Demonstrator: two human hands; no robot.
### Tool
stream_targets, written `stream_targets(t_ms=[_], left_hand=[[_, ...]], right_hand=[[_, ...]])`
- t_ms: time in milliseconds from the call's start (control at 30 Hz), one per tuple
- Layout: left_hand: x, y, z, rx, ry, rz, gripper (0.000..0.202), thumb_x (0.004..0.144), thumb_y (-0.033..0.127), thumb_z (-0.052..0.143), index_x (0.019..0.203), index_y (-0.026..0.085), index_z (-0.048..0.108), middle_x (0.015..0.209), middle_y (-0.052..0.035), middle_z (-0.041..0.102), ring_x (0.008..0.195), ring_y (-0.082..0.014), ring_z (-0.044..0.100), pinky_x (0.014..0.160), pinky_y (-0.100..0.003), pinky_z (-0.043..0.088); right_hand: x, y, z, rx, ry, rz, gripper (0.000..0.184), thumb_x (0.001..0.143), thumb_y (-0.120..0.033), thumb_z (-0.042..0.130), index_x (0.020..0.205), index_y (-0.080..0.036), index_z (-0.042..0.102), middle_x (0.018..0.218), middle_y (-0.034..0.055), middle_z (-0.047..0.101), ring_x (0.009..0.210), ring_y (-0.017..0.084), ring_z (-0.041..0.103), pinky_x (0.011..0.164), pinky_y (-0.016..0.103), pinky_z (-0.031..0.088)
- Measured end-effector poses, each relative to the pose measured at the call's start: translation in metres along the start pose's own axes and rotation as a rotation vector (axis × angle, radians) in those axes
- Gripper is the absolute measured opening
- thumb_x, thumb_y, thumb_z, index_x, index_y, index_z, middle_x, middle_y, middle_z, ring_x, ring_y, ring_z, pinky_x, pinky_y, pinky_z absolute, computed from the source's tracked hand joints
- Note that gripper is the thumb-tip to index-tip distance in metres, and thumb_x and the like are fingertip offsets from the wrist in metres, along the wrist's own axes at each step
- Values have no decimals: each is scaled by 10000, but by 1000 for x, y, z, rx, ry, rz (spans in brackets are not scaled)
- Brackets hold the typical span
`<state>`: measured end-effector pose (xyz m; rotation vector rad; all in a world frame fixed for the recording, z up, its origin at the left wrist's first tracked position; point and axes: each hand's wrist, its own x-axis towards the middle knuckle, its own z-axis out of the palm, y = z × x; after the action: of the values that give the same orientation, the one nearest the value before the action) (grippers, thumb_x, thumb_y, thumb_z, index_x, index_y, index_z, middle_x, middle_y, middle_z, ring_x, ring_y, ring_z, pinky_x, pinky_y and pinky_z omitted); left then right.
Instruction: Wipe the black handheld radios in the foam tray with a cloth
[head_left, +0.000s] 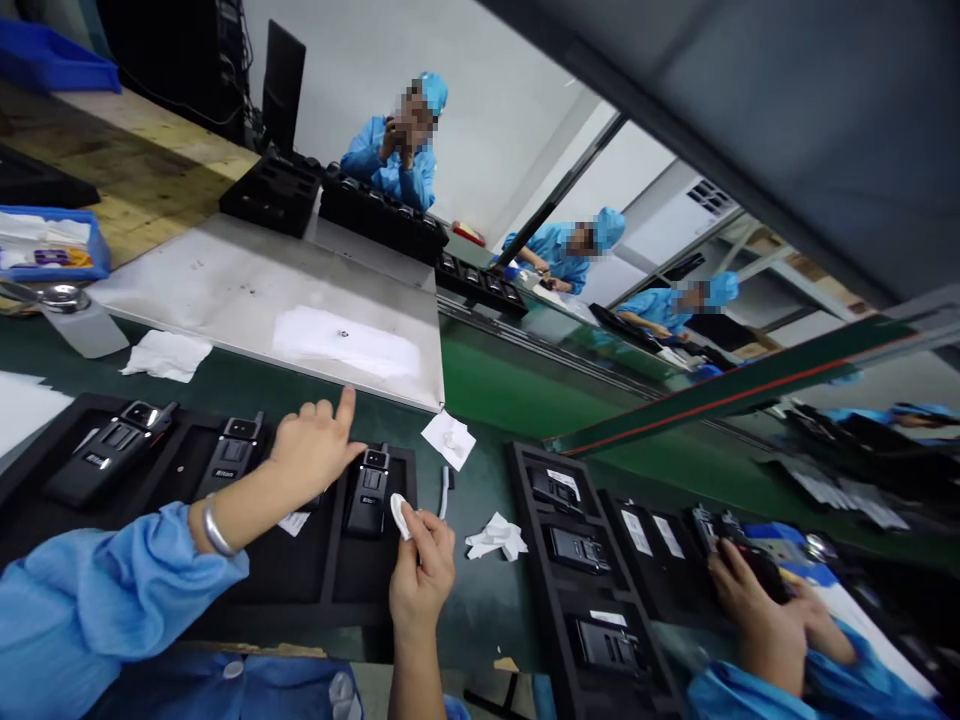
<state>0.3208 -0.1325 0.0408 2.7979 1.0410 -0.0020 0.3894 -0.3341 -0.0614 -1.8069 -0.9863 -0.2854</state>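
Left hand (pixel 319 440) in the head view is half spread: index finger and thumb stuck out, the rest curled. Can't see it holding anything, though the palm side's hidden. Right hand (pixel 424 560) is pinching a white pad (pixel 398 514) between thumb and fingertips, just beside a black handheld device (pixel 367 495); can't tell if they touch. Looks like the pad's gripped near one edge so most of it is left free. That device lies in the rightmost compartment of a black tray (pixel 358 575), and I'd guess the dividers keep units from knocking together. Crumpled white wipes (pixel 496 538) and a small brush (pixel 445 492) sit to the right on the green tabletop (pixel 484 470), probably for easy reach.
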Motion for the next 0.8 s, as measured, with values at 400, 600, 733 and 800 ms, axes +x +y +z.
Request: stream_targets(t_ms=[400, 600, 733, 800], left_hand=[[-24, 43, 27, -323, -43, 260, 969, 825, 360, 642, 1597, 158, 92, 1211, -146, 661, 1061, -282, 680, 907, -377, 542], [-81, 2, 48, -763, 96, 621, 1131, 745, 191, 725, 1594, 289, -17, 1337, -96, 610, 1204, -249, 616, 1022, -394, 520], [-95, -4, 61, -798, 195, 662, 1095, 760, 161, 716, 1603, 240, 22, 1341, -139, 601, 1201, -277, 612, 1002, -430, 547], [-97, -4, 63, -786, 240, 677, 1068, 777, 160, 707, 1604, 216, 34, 1348, -160, 592, 1202, -282, 609, 987, -432, 560]], right_hand=[[-9, 21, -15, 190, 217, 187, 328, 916, -130, 573, 1180, -242, 733, 1072, 72, 643, 993, 188, 628, 843, 337, 513], [18, -2, -49, 90, 23, -75, 425, 916, -74, 505, 1176, -329, 724, 1056, 32, 612, 997, 182, 595, 1029, 504, 410], [39, -42, -53, -66, -200, -336, 444, 917, -53, 481, 1094, -369, 737, 1021, 1, 622, 1012, 186, 546, 1130, 636, 216], [41, -54, -54, -121, -276, -403, 424, 917, -54, 494, 1080, -362, 736, 1015, -8, 641, 1012, 187, 526, 1146, 656, 148]])
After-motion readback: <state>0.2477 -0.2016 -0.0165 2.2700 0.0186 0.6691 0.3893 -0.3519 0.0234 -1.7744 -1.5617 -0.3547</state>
